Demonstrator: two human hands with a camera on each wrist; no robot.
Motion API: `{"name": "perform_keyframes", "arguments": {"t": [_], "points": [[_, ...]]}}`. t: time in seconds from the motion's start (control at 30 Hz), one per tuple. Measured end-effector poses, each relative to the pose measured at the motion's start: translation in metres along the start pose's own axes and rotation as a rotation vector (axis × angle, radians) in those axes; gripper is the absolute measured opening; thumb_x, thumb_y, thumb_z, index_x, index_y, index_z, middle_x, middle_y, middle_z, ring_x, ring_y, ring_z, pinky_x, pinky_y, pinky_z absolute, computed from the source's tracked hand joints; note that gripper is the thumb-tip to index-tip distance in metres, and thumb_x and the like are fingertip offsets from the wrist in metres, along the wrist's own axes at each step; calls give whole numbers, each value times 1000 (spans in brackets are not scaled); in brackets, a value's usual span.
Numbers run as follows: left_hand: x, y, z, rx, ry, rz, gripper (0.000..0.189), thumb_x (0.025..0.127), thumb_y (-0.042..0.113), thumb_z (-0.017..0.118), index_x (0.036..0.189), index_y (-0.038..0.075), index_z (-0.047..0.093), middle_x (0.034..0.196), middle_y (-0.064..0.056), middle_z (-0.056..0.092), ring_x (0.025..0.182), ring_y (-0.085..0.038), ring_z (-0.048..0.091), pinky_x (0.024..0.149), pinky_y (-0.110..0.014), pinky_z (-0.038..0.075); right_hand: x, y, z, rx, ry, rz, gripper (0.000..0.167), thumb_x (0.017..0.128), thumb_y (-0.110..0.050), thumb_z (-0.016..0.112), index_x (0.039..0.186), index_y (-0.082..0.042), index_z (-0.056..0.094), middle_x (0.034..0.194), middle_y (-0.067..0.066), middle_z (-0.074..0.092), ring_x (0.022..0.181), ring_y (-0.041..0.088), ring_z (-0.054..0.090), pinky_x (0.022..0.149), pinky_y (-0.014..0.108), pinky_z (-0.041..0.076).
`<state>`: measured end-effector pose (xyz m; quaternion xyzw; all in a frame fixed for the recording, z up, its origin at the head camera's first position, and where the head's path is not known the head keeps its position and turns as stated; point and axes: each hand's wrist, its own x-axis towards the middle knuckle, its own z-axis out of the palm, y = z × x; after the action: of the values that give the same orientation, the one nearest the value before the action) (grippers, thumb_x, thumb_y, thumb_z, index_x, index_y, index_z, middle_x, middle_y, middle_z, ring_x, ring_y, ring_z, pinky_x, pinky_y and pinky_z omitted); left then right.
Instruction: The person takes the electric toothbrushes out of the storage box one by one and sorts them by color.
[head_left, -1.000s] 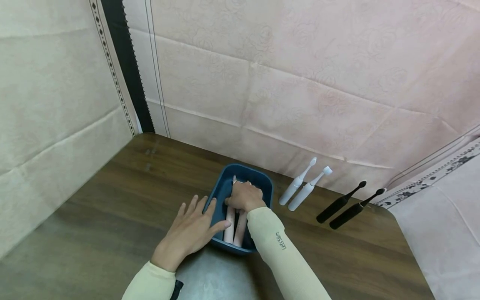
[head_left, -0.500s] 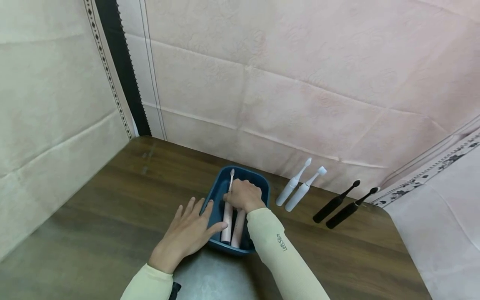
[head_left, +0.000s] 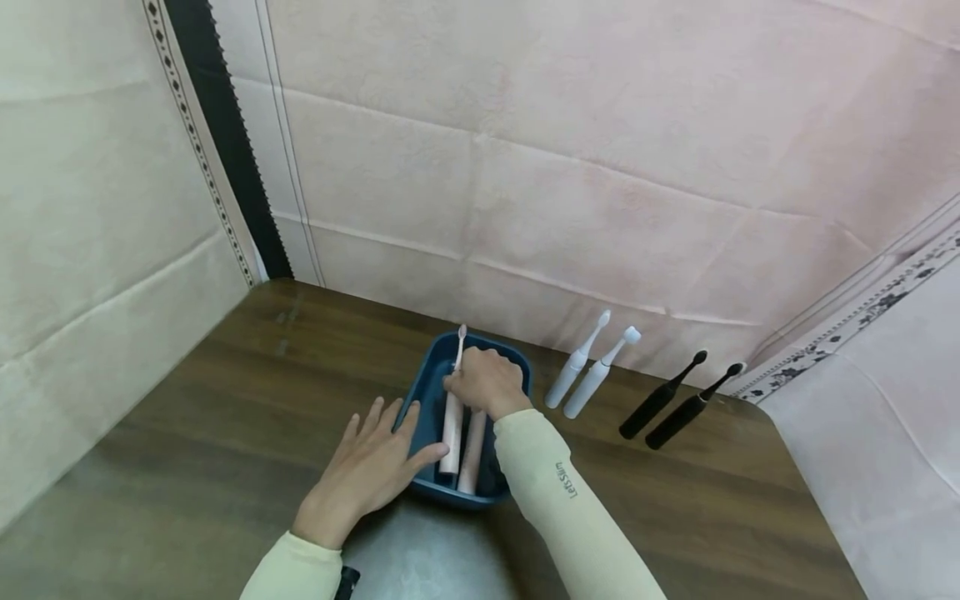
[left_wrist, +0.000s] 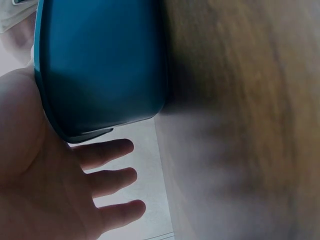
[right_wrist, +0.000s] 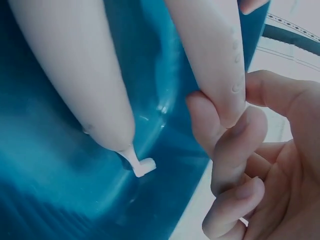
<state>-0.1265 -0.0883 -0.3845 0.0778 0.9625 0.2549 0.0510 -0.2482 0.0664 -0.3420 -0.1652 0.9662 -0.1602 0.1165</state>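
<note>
A blue plastic bin stands on the wooden table. My right hand reaches over it and pinches a pale pink electric toothbrush near the top of the handle; its brush head sticks up past the far rim. In the right wrist view, thumb and fingers close round that toothbrush. A second pink electric toothbrush lies in the bin, partly covered by my right hand in the head view. My left hand rests against the bin's left rim, fingers straight and spread.
To the right of the bin lie two white electric toothbrushes, side by side. Two black electric toothbrushes lie further right. A cloth-covered wall rises behind the table, with more cloth on both sides.
The held pink toothbrush has come up in the bin, its head now past the far rim. My right hand has shifted slightly upward with it. The left hand stays at the rim.
</note>
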Motion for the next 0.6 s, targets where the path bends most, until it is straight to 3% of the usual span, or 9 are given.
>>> {"name": "perform_keyframes", "arguments": {"t": [0.43,0.6], "points": [[1,1,-1,14,-4,3,80,103,62,43,156,2,36,160,-30,29,150,-51,12,116,-71,8,-13,6,-17,-6,40,-7,42,100,-32,65,64,-11,66,60,4,67,53,14,66,50,29,48],[2,1,0,14,-16,-6,90,99,71,36,157,2,35,160,-30,27,150,-51,11,116,-70,7,-17,8,-23,23,72,-24,39,99,-30,66,66,-12,65,58,2,63,53,15,66,48,27,47]]}}
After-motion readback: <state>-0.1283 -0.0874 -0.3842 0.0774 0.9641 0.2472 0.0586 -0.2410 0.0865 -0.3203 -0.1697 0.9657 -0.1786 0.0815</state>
